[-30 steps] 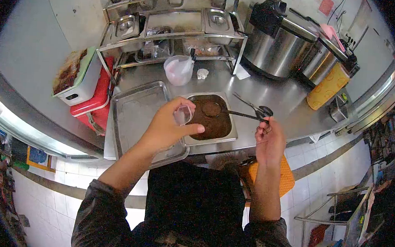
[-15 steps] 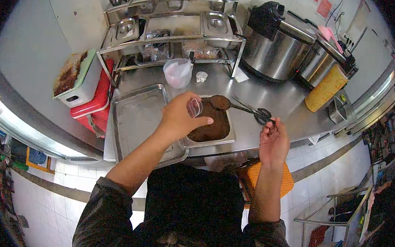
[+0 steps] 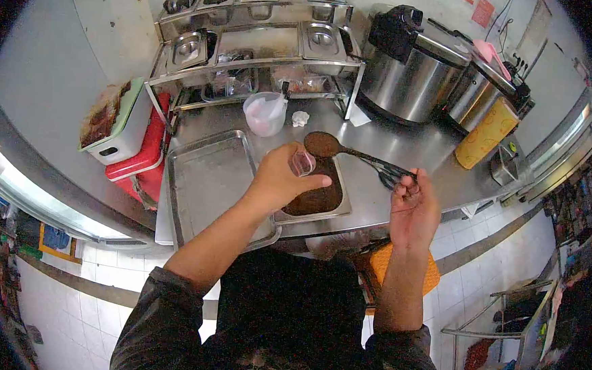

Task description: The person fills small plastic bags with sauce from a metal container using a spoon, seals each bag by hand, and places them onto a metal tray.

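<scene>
At the pan's (image 3: 340, 213) twelve o'clock, the spoon (image 3: 322, 144) hovers by the far rim, its bowl full of brown powder (image 3: 314, 198). Its long axis slants, bowl toward between nine and ten o'clock, handle toward between three and four, where the right hand (image 3: 416, 200) pinches the end. The handle partly hides the scissors (image 3: 386, 175). At the bowl's seven o'clock, the left hand (image 3: 276, 182) grips a clear cup (image 3: 302, 163), its fingers masking part of it and the pan's left side. The tray (image 3: 211, 180) lies at the pan's nine o'clock.
</scene>
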{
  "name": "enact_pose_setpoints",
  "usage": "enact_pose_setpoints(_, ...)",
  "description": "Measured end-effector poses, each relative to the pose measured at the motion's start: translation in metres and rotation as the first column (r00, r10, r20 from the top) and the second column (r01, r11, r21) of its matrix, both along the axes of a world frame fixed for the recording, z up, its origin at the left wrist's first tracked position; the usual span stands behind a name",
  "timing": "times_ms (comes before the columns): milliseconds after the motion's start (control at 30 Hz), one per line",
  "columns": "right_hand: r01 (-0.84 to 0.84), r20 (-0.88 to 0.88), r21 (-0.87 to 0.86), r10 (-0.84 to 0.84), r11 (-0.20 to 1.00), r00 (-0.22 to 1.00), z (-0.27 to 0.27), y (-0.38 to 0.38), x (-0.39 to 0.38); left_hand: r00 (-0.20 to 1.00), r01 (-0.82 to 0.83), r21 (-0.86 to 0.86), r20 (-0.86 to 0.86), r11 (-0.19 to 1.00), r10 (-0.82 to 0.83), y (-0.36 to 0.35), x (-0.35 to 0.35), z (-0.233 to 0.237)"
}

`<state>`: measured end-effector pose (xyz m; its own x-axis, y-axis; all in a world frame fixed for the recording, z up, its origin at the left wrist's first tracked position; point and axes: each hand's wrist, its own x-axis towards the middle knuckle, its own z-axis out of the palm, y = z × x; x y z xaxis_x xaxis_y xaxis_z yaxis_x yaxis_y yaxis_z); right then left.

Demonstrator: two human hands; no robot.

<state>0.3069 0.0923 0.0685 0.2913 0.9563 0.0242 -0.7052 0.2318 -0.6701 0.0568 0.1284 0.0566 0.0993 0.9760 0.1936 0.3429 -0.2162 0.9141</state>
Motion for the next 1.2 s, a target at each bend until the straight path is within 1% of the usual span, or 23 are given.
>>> enact_pose_setpoints(67, 0.054, 0.047, 0.003, -0.054, 0.999, 0.997, 0.011, -0.004, -0.011, 0.980, 0.057, -0.049, 0.196, 0.997, -0.046, 0.011, 0.001, -0.023)
enact_pose_setpoints(100, 0.040, 0.085, 0.024, -0.042, 0.999, 0.996, 0.015, -0.005, -0.014, 0.948, 0.101, -0.072, 0.309, 0.992, -0.074, 0.007, 0.004, -0.017)
enact_pose_setpoints(167, 0.010, 0.161, 0.063, -0.021, 0.998, 0.987, 0.019, -0.009, -0.019, 0.845, 0.196, -0.101, 0.522, 0.975, -0.115, -0.002, 0.010, 0.000)
enact_pose_setpoints(267, 0.007, 0.250, 0.135, -0.041, 0.991, 0.967, 0.017, -0.010, -0.022, 0.835, 0.211, -0.204, 0.547, 0.956, -0.067, -0.002, 0.007, 0.001)
enact_pose_setpoints(367, 0.055, 0.312, 0.165, -0.105, 0.985, 0.944, 0.021, -0.013, -0.027, 0.801, 0.217, -0.200, 0.595, 0.955, -0.057, -0.001, 0.006, -0.001)
enact_pose_setpoints(567, 0.084, 0.352, 0.231, -0.163, 0.969, 0.922, 0.020, -0.014, -0.031, 0.803, 0.223, -0.181, 0.592, 0.958, -0.074, 0.005, 0.003, -0.010)
enact_pose_setpoints(667, 0.093, 0.416, 0.269, -0.203, 0.959, 0.886, 0.023, -0.017, -0.033, 0.792, 0.252, -0.181, 0.603, 0.951, -0.095, 0.006, 0.001, -0.008)
enact_pose_setpoints(767, 0.081, 0.512, 0.306, -0.236, 0.948, 0.826, 0.022, -0.020, -0.032, 0.776, 0.255, -0.140, 0.620, 0.957, -0.116, 0.008, 0.001, -0.011)
enact_pose_setpoints(867, 0.047, 0.554, 0.383, -0.270, 0.923, 0.787, 0.017, -0.022, -0.032, 0.761, 0.246, -0.164, 0.643, 0.955, -0.086, 0.005, 0.002, -0.003)
enact_pose_setpoints(967, 0.022, 0.624, 0.468, -0.349, 0.883, 0.699, 0.015, -0.026, -0.033, 0.810, 0.223, -0.147, 0.579, 0.964, -0.099, 0.012, 0.001, -0.013)
enact_pose_setpoints(1067, -0.056, 0.679, 0.567, -0.427, 0.822, 0.597, 0.016, -0.028, -0.030, 0.809, 0.221, -0.143, 0.580, 0.965, -0.099, 0.012, 0.000, -0.012)
enact_pose_setpoints(1167, -0.193, 0.715, 0.670, -0.553, 0.717, 0.427, 0.020, -0.026, -0.024, 0.816, 0.204, -0.124, 0.570, 0.971, -0.098, 0.010, 0.000, -0.009)
enact_pose_setpoints(1200, -0.200, 0.710, 0.684, -0.579, 0.701, 0.400, 0.020, -0.025, -0.024, 0.818, 0.200, -0.132, 0.568, 0.971, -0.091, 0.011, 0.000, -0.010)
